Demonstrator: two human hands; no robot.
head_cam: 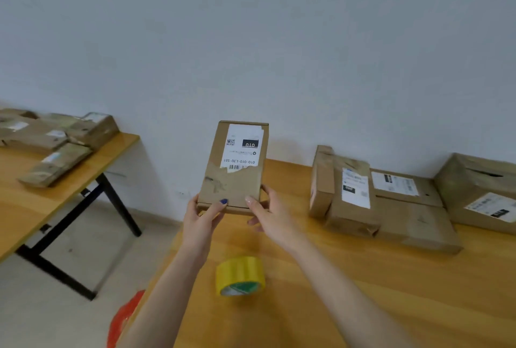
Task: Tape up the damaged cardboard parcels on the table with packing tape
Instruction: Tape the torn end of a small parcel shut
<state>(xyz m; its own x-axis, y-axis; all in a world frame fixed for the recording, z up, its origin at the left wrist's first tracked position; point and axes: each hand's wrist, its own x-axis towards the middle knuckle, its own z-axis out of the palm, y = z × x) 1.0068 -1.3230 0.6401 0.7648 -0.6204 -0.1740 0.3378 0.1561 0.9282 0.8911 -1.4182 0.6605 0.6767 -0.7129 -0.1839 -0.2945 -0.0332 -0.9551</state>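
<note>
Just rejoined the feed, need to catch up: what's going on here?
A person holds a small cardboard parcel up above the table, left hand and right hand gripping its near end. Its label is torn. The yellow tape roll lies on the table below, untouched. More parcels sit by the wall at right.

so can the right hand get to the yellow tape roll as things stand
Probably yes: the tape roll lies on the table just below the right hand in view, nothing between them. That hand grips the small parcel along with the left hand, so it must let go first.
</note>
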